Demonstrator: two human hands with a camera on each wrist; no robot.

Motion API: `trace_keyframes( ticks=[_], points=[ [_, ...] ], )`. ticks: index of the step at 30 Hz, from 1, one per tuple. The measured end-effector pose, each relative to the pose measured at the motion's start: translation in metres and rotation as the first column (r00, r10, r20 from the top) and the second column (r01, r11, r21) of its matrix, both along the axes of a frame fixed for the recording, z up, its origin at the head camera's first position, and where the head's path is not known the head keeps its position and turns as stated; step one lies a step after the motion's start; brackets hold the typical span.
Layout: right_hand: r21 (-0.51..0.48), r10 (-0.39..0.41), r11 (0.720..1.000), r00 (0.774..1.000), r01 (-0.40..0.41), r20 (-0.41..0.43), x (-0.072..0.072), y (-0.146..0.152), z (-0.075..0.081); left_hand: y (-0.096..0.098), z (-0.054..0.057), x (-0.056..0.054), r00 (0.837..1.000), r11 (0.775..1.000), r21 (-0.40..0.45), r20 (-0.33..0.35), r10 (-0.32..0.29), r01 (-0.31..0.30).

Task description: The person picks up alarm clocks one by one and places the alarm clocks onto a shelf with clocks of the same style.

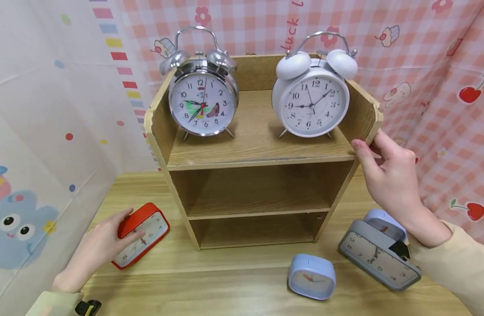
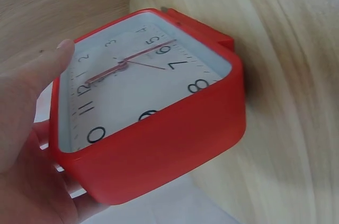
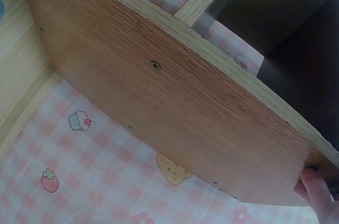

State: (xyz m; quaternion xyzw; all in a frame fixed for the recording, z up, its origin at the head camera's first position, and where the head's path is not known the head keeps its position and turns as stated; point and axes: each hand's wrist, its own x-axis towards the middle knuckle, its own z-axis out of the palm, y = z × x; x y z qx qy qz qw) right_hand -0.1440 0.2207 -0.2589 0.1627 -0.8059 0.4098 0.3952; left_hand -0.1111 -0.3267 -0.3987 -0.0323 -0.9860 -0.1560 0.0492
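Head view: red clock (image 1: 154,230) is gripped by L hand (image 1: 101,238), L of shelf unit (image 1: 265,162); unit's R upper edge is pinched by R hand (image 1: 393,177). L wrist view: clock is held betw. thumb (image 2: 45,68) & fingers (image 2: 87,206). R wrist view: unit's outer side is contacted by fingertip (image 3: 315,186).

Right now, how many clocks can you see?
6: silver clock and white clock atop the shelf; red clock in left hand; blue clock, grey clock and partly hidden rear clock on the table, right.
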Motion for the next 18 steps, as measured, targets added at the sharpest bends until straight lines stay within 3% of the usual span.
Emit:
trace_keyframes(
  ticks=[12, 18],
  points=[
    [0.001, -0.002, 1.0, 1.0, 0.002, 0.006, 0.001, 0.0, -0.001, -0.003, -0.009, -0.002, 1.0, 1.0, 0.015, 0.012, 0.022, -0.022],
    [0.003, 0.003, 1.0, 1.0, -0.003, -0.004, 0.0, 0.0, -0.001, -0.003, -0.011, -0.002, 1.0, 0.999, 0.032, -0.019, 0.023, -0.022]
  ],
)
